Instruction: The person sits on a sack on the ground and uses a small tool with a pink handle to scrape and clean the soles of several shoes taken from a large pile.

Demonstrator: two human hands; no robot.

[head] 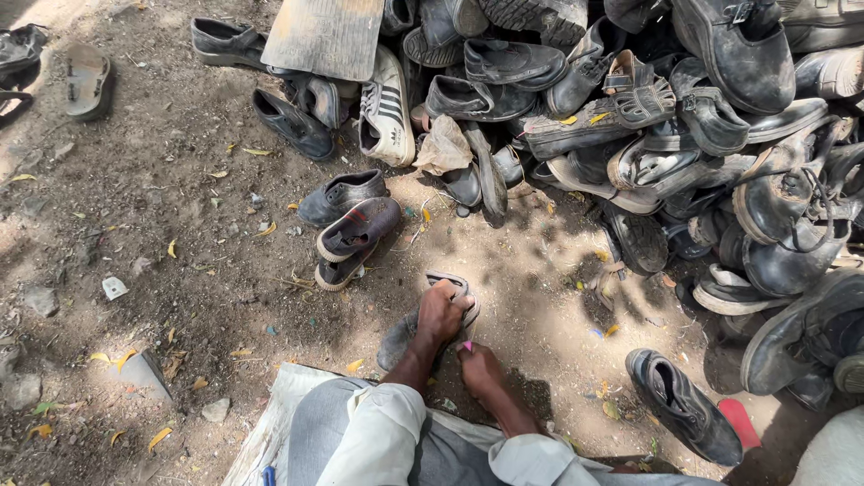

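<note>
We are gripping the worn sandal (pixel 438 310) on the dirt ground (pixel 180 207) with our left hand (pixel 441 315), fingers curled over it. Our right hand (pixel 479 367) is pinching a small pink object (pixel 467 346), beside the shoe pile (pixel 648 117).

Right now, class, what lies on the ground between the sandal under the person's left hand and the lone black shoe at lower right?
In the head view, only bare dirt with scattered yellow leaves separates the sandal from the black shoe; the left hand rests on the sandal.

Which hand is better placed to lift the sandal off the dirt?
Likely the left hand: it already rests on the sandal. The right hand sits nearer the body, apparently off it.
</note>
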